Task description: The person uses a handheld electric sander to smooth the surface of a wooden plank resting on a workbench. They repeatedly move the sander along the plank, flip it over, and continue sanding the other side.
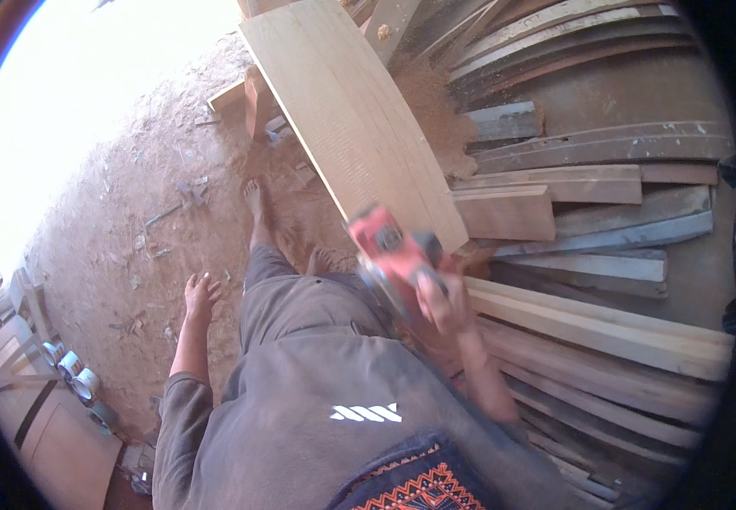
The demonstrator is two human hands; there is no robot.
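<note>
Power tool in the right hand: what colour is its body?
Red-orange with black parts; the power tool shows best in the head view, gripped by the right hand.

Few packages in view: a small cluster of round tins or cans [73,374] with pale lids and bluish sides sits at lower left, beside stacked boards on the dirt floor. Labels on them too small to resolve. No signs or screens seen.
</note>
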